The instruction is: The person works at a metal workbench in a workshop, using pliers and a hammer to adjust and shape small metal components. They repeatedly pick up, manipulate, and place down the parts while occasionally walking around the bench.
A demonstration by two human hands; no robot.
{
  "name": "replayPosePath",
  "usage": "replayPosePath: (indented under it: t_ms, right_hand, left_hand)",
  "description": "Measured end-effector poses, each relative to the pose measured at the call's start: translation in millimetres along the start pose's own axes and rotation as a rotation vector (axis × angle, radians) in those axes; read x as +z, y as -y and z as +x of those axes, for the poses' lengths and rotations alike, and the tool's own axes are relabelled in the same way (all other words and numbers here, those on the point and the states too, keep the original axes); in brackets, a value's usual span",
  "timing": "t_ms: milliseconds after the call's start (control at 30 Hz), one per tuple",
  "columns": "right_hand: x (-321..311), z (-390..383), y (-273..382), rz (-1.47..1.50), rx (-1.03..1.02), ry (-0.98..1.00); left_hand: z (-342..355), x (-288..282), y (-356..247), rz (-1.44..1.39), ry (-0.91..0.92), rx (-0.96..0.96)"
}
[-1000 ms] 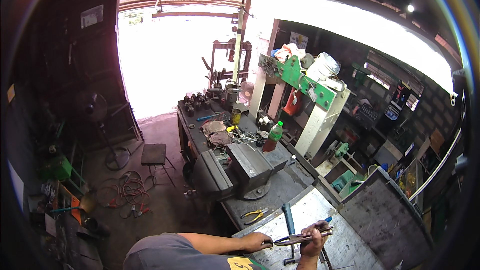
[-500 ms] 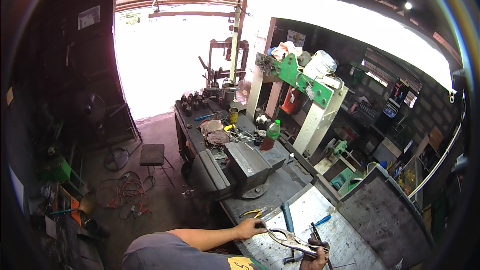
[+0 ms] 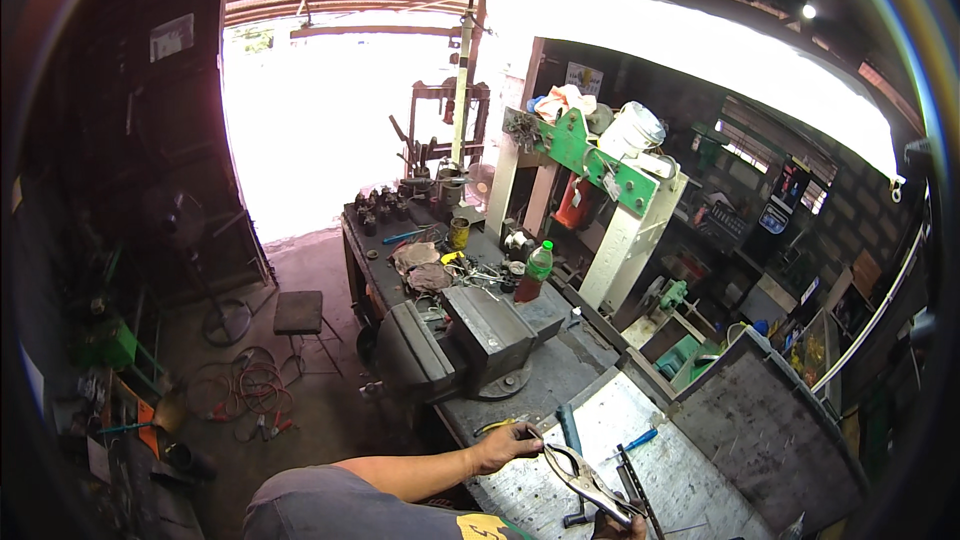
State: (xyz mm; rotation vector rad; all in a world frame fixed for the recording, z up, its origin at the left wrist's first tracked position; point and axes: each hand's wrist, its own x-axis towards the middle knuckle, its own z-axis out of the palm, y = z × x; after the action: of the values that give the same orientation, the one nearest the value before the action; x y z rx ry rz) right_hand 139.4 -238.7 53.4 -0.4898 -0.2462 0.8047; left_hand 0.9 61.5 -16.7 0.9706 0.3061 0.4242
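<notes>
Locking pliers (image 3: pixel 582 480) with bright metal handles are held over a pale metal sheet (image 3: pixel 715 485) on the bench. My right hand (image 3: pixel 618 528), partly cut off by the lower edge, is closed round their handle end. By the jaws, my left hand (image 3: pixel 503 448) is closed in a pinch; what its fingertips grip is too small to make out. A dark narrow bar (image 3: pixel 640 492) slants beside my right hand; whether the hand touches it I cannot tell. Behind the pliers lies a hammer-like tool with a blue-grey handle (image 3: pixel 570 432). A blue screwdriver (image 3: pixel 638 439) rests to its right.
A large bench vise (image 3: pixel 490 335) stands ahead on the workbench, with a green-capped bottle (image 3: pixel 535 272) behind it. Yellow-handled pliers (image 3: pixel 494 426) lie partly behind my left hand. A stool (image 3: pixel 299 313) and red cables (image 3: pixel 262 395) are on the floor at left.
The locking pliers have turned, their handle end swinging down and nearer me. My right hand has dropped toward the lower edge. My left hand has shifted slightly right, covering more of the yellow-handled pliers.
</notes>
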Motion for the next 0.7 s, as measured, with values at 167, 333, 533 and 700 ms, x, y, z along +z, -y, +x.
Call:
replayPosePath:
  t_ms: [167, 333, 533, 700]
  right_hand:
    - [-4.7, -0.1, -6.6, -0.027, 0.017, 0.008]
    - [-5.9, 0.2, -12.6, -0.01, 0.023, 0.036]
    - [-8.0, 0.9, -17.8, 0.012, 0.035, -0.005]
    - [-12.4, 3.5, -24.3, 0.015, 0.044, -0.094]
  left_hand:
    - [0.4, 1.5, -3.6, -0.11, -0.03, -0.044]
    - [-2.3, -4.2, 4.2, -0.135, -0.061, -0.054]
    - [-7.8, -4.8, 8.0, -0.309, -0.006, -0.106]
    - [-12.1, 6.0, 11.1, -0.341, -0.006, -0.166]
